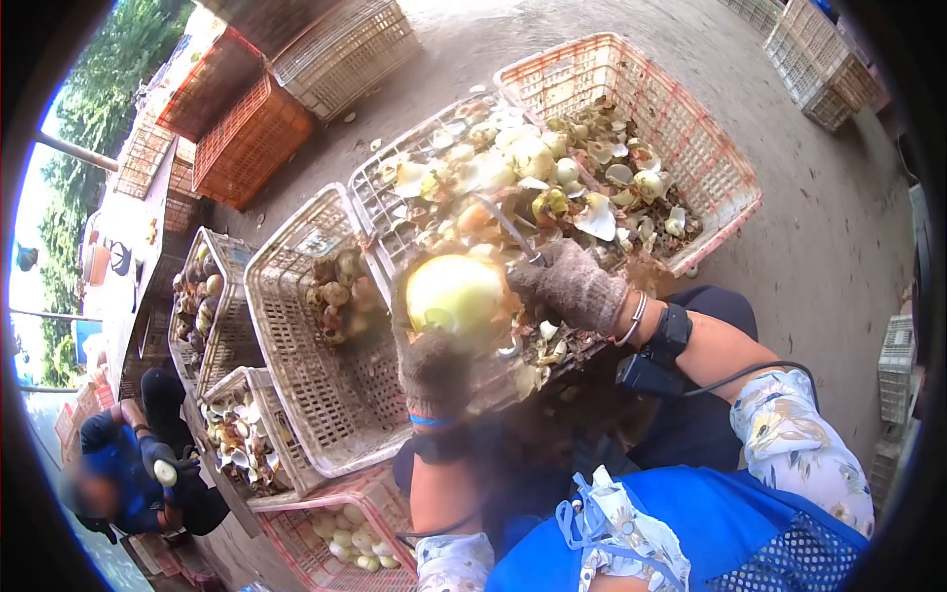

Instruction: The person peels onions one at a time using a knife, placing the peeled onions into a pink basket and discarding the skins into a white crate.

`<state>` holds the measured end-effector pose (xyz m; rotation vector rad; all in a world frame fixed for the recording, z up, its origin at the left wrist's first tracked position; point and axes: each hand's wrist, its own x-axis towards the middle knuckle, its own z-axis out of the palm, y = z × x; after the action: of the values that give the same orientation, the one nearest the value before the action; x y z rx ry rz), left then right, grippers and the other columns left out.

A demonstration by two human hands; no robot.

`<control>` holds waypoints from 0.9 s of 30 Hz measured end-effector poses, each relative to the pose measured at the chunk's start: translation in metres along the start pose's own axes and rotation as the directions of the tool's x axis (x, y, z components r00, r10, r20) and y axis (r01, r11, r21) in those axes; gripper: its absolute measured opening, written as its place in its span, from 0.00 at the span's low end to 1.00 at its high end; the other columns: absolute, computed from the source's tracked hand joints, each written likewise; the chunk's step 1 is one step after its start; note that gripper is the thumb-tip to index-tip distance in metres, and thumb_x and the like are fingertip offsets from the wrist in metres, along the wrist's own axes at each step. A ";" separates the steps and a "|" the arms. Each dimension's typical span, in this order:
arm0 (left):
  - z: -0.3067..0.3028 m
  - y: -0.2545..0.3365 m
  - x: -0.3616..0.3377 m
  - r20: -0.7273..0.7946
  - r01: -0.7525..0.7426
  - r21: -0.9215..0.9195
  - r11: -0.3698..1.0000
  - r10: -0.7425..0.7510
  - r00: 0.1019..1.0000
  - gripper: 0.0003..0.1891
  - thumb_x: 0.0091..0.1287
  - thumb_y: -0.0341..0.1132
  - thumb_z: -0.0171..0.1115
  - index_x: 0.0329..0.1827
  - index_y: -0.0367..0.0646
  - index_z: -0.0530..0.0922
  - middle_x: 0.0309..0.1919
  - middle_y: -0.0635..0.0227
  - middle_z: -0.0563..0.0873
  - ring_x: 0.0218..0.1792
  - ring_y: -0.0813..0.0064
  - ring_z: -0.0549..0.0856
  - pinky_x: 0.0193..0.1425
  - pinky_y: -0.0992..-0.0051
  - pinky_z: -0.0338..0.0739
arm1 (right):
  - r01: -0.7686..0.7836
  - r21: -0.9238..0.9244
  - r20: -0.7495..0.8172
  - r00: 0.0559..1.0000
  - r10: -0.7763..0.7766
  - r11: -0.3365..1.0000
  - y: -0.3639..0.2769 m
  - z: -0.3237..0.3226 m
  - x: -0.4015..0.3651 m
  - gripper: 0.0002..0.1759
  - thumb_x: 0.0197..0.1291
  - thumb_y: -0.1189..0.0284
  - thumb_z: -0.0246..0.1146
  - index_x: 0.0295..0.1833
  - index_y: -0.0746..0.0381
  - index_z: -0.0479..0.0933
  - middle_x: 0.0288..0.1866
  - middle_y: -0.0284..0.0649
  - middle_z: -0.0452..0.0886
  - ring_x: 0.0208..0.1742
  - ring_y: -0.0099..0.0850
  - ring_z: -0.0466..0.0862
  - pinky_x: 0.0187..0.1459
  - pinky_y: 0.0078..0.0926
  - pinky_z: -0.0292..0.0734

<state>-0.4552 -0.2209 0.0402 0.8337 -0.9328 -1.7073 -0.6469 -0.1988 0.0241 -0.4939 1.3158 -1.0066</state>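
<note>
Left hand (434, 370), brown knit glove: I'm seeing it cupping a large pale onion (454, 294) from below and the near side, fingers partly hidden and blurred. That onion is sitting in the middle of my view, above the scrap pile. Right hand (570, 286), same glove type, is closing around the handle end of a knife (509, 227); its thin blade is pointing up and to the left in view, just beyond the onion. I can't tell whether the edge is touching it. Bangles (636, 316) and a black wrist device (673, 333) are sitting on the right wrist, with a cable running off along the arm. Under and beyond both hands, onion peelings (592, 217) are piling across a mesh surface and into a red-stained crate (681, 123). To the left, a long pale crate (370, 400) is holding a cluster of brown-skinned onions (337, 286) toward its far end. Nearer the body, a pink crate (296, 501) is holding peeled onions (357, 538). Far left, a co-worker in blue is sitting with a dark-gloved hand (156, 454) just beside a pale onion piece (166, 473). Orange crate (242, 143) is standing on the ground further back.
</note>
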 end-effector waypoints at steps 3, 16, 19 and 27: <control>-0.032 -0.026 0.005 0.014 -0.103 0.337 0.936 0.105 0.994 0.43 0.53 0.46 0.72 0.70 0.38 0.65 0.61 0.54 0.76 0.61 0.51 0.77 0.64 0.51 0.75 | 0.264 -0.552 -0.045 0.938 -0.345 0.791 -0.012 -0.004 -0.005 0.30 0.45 0.52 0.78 0.44 0.66 0.80 0.31 0.40 0.82 0.29 0.30 0.82 0.34 0.28 0.80; -0.049 -0.032 0.005 -0.096 -0.128 0.522 0.843 0.207 0.974 0.37 0.56 0.48 0.68 0.67 0.37 0.70 0.60 0.56 0.79 0.61 0.54 0.77 0.68 0.52 0.70 | 0.530 -0.602 -0.032 0.731 -0.681 0.597 -0.031 -0.046 0.029 0.25 0.51 0.70 0.71 0.55 0.66 0.75 0.43 0.43 0.81 0.43 0.32 0.83 0.44 0.31 0.79; -0.046 -0.029 0.002 -0.050 -0.122 0.538 0.834 0.176 0.983 0.37 0.56 0.48 0.69 0.67 0.37 0.70 0.60 0.57 0.79 0.60 0.54 0.78 0.67 0.52 0.71 | 0.486 -0.110 0.074 0.874 -0.481 0.867 -0.043 -0.052 0.008 0.20 0.51 0.67 0.71 0.49 0.64 0.79 0.34 0.39 0.82 0.37 0.32 0.83 0.40 0.31 0.80; -0.042 -0.030 0.004 -0.067 -0.060 0.494 0.867 0.107 0.992 0.39 0.55 0.47 0.71 0.68 0.39 0.68 0.61 0.56 0.78 0.61 0.54 0.78 0.65 0.53 0.73 | 0.244 0.121 0.183 0.947 -0.263 0.962 0.001 -0.027 0.021 0.20 0.61 0.58 0.67 0.51 0.60 0.77 0.32 0.37 0.82 0.19 0.26 0.77 0.18 0.20 0.73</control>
<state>-0.4325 -0.2263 -0.0061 1.1742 -1.3483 -1.3549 -0.6740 -0.2094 0.0055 -0.6844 1.0379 -1.1960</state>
